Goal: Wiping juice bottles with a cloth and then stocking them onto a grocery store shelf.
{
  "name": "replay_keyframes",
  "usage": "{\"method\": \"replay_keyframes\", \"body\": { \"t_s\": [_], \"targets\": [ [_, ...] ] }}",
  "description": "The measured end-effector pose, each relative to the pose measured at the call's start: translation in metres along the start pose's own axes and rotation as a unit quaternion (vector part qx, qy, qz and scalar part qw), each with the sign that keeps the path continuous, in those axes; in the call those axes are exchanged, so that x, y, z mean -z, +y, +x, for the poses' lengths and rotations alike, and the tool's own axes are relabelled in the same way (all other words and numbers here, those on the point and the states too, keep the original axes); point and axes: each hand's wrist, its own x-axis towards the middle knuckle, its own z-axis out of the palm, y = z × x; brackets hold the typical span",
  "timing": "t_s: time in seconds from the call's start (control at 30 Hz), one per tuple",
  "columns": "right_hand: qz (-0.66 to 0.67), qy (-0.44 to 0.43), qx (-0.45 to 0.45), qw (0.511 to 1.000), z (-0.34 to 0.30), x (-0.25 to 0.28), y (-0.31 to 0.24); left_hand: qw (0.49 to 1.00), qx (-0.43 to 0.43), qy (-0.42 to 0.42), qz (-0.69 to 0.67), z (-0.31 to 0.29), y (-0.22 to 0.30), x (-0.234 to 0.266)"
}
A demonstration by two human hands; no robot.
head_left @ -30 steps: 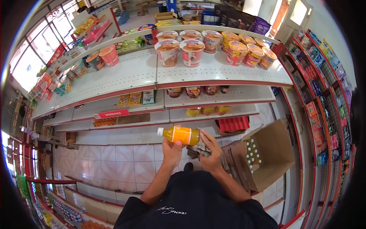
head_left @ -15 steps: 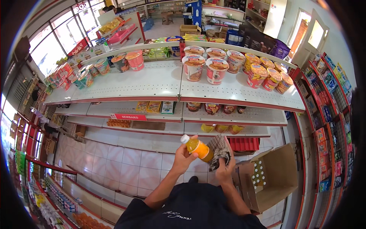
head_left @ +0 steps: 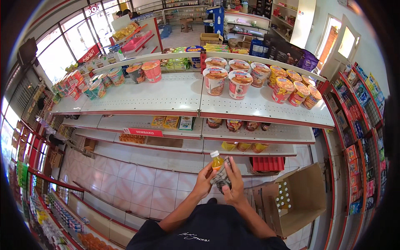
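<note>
Below the shelf's front edge, left hand [head_left: 204,184] and right hand [head_left: 234,183] grip an orange-drink bottle [head_left: 218,170]; likely light, rigid, slick plastic; hold mid-body.

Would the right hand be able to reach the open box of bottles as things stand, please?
Probably yes, once it lets go. The box stands open on the floor just to the right of the right hand, with nothing between them. But both hands are now around the orange bottle, so the right hand is occupied.

White shelves [head_left: 166,98] with noodle cups [head_left: 227,80], open cardboard box [head_left: 306,200] beside tiled floor [head_left: 137,185].
</note>
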Motion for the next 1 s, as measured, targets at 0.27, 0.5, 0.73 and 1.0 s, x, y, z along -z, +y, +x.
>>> {"method": "replay_keyframes", "body": {
  "t_s": [0.27, 0.5, 0.73, 1.0],
  "targets": [
    [-0.021, 0.008, -0.033, 0.999, 0.0, -0.005, 0.007, 0.996, 0.058, 0.04, -0.056, -0.01, -0.009, -0.017],
    [0.035, 0.068, -0.108, 0.991, -0.007, -0.009, 0.003, 0.991, 0.085, 0.017, -0.101, -0.005, 0.0, -0.013],
    [-0.004, 0.012, -0.103, 0.995, -0.019, -0.007, 0.0, 0.986, 0.072, 0.04, -0.144, -0.008, -0.016, 0.001],
    [0.118, 0.133, -0.189, 0.966, -0.008, 0.011, 0.011, 0.994, 0.107, -0.021, -0.03, -0.023, -0.019, 0.004]
  ]
}}
